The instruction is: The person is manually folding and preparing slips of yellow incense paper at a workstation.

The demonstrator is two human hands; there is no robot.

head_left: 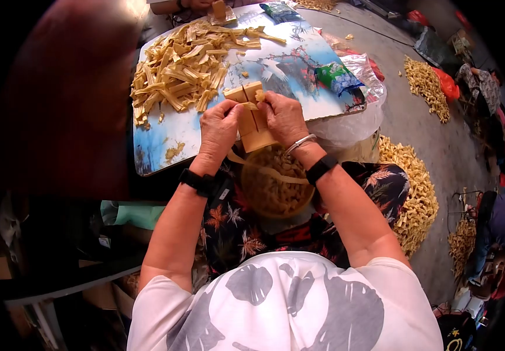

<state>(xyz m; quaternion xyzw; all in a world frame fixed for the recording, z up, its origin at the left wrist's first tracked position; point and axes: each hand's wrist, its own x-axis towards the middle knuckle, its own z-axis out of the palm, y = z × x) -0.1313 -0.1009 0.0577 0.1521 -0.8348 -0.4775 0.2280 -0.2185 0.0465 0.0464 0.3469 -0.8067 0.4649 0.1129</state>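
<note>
Both my hands meet over a small wooden block (257,139) with dark slits, at the near edge of the painted table (194,131). My left hand (220,127) pinches one end of a pale yellow strip (249,106) lying across the block. On the block's right side, my right hand (286,119) has its fingers closed on the strip's other end, with a yellow piece by the fingertips. Below the block, a round basket (251,196) holds many short folded pieces, and a long pale strip hangs over it.
A large heap of yellow strips (176,67) covers the table's far left. A green-blue packet (338,78) lies at the right, another (280,11) at the back. Piles of short pieces (413,193) lie on the floor. A person's hands (200,4) are across the table.
</note>
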